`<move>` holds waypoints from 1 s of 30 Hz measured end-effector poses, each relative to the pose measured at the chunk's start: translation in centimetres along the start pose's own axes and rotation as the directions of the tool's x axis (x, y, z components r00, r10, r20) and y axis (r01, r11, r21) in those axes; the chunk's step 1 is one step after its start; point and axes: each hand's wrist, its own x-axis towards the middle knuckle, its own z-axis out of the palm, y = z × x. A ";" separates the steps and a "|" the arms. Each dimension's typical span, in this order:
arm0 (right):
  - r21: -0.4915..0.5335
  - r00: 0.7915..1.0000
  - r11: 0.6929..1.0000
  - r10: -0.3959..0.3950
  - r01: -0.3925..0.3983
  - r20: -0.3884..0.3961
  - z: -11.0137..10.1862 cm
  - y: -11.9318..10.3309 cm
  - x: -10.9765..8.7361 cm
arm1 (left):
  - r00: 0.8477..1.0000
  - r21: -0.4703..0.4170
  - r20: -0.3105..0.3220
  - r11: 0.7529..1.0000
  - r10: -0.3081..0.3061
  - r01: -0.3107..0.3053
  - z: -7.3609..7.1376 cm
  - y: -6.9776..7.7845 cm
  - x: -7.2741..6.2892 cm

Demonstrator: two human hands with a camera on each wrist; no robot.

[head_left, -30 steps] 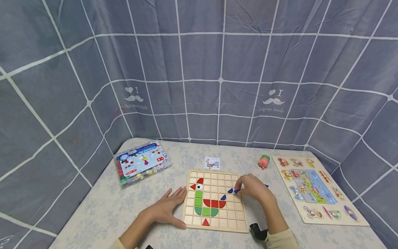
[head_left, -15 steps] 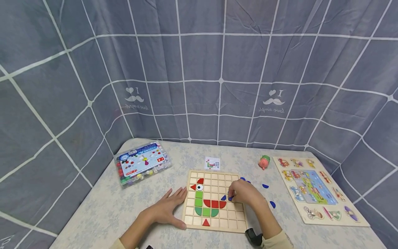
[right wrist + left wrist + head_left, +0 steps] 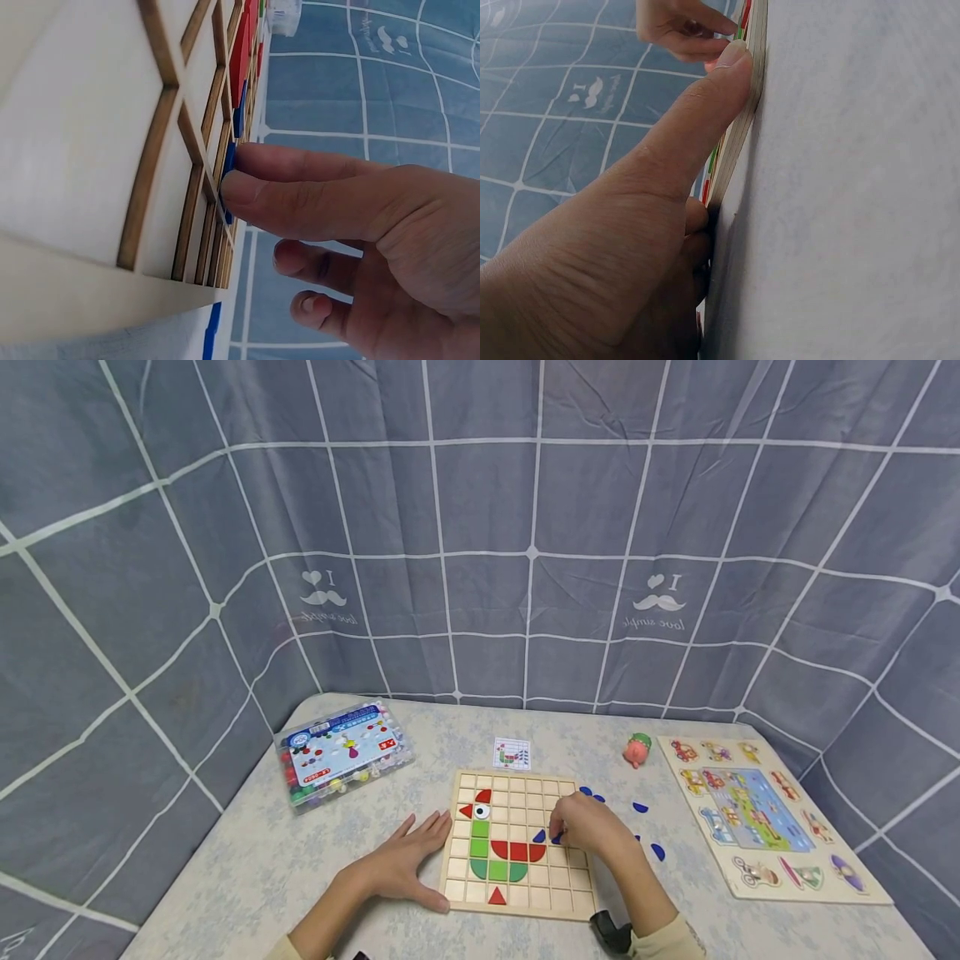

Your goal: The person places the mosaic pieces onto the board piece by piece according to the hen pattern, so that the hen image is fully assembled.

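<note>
A wooden grid board (image 3: 536, 893) lies on the table, with red, green and blue pieces forming a bird-like figure. My right hand (image 3: 596, 825) is over the board's right part, thumb and index finger pinching a blue half-circle piece (image 3: 229, 157) close against the grid. Another blue half-circle piece (image 3: 539, 836) lies just left of those fingertips, beside the red pieces (image 3: 517, 852). My left hand (image 3: 397, 865) rests at the board's left edge with its fingers spread. In the left wrist view, the left thumb (image 3: 697, 112) lies along the board's side.
Several loose blue half-circle pieces, including one piece (image 3: 640, 807), lie right of the board. Behind it is a small pattern card (image 3: 512, 753). A box of beads (image 3: 345, 756) stands back left, a pink-and-green toy (image 3: 637, 750) back right, and a picture puzzle (image 3: 720, 881) far right.
My right hand has moved left and toward me over the board with a blue half-circle piece, then stayed almost still. The left hand has not moved.
</note>
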 end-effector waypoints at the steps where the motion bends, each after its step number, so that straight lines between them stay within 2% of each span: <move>1: -0.003 1.000 1.000 0.001 -0.001 0.001 0.0 0.0 0.0 | 1.000 0.000 0.000 1.000 0.000 0.000 0.0 0.0 0.0; 23: 0.032 0.999 0.999 0.033 -0.033 0.006 0.0 0.4 0.1 | 1.000 -0.007 0.010 1.000 -0.006 0.006 0.0 0.1 0.0; 30: 0.052 0.994 0.992 0.112 -0.112 0.008 -0.3 0.5 0.1 | 1.000 0.002 0.009 1.000 0.003 -0.003 -0.1 0.1 0.0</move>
